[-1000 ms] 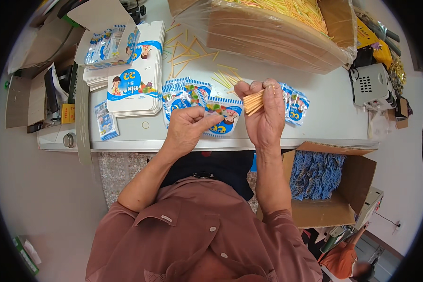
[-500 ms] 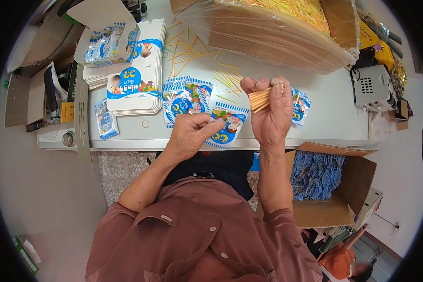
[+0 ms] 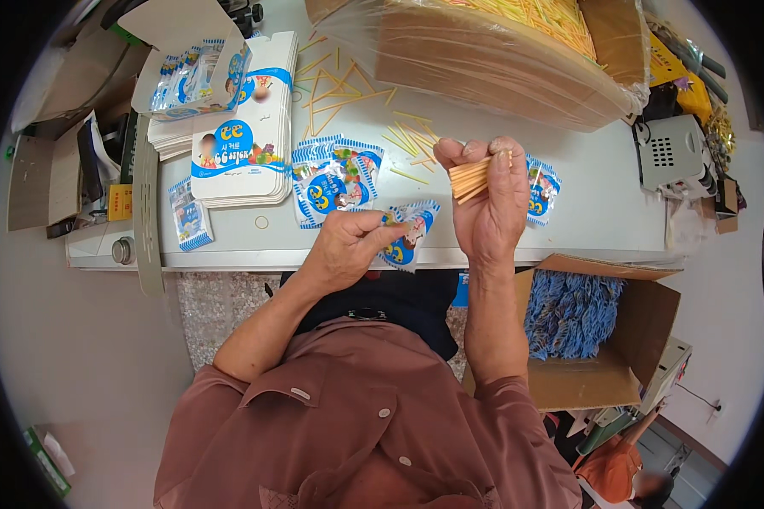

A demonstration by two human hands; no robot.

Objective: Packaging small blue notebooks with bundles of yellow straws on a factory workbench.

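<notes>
The right hand (image 3: 490,199) was up above the table edge, fingers curled tight around a bundle of pale yellow sticks (image 3: 471,178), their ends poking out to the left of the fist. And the left hand (image 3: 348,246) sat lower, just over the near edge of the grey table (image 3: 603,212), thumb and fingers pinched on a small blue-and-white sachet (image 3: 407,233) that hung partly past the edge. Just beyond that hand lay a loose cluster of the same sachets (image 3: 335,178), and one more (image 3: 542,191) peeked out behind the right hand. Further left, a stack of flat white cartons (image 3: 242,157) with blue print rested on the table, with a lone sachet (image 3: 187,212) beside it. Loose sticks (image 3: 348,89) were scattered across the middle of the table, near a big plastic-wrapped box (image 3: 484,59) packed with yellow sticks. Down on the right, below the table, an open cardboard box (image 3: 628,339) held a heap of blue wrappers (image 3: 569,310).
</notes>
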